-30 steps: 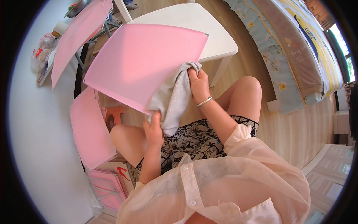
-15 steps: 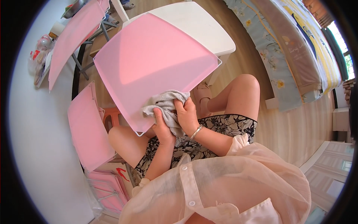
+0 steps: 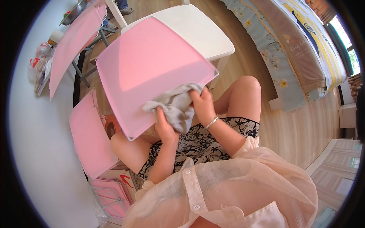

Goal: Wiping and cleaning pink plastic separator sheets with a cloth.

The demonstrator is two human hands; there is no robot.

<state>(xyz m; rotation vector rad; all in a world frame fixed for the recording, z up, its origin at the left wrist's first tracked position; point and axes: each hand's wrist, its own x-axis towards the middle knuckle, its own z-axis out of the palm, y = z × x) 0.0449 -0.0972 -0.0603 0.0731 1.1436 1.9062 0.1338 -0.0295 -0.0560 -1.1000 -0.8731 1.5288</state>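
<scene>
Right now both hands are bunched on the grey cloth (image 3: pixel 175 107) at the near edge of the big pink panel (image 3: pixel 152 72), tilted above the lap: left hand (image 3: pixel 165 127) clamped on cloth and panel edge, right hand (image 3: pixel 203 106) closed over the cloth's top. Best, I'd say, to brace the panel with the left and sweep flat, overlapping strokes outward toward the white table (image 3: pixel 197 30)
</scene>
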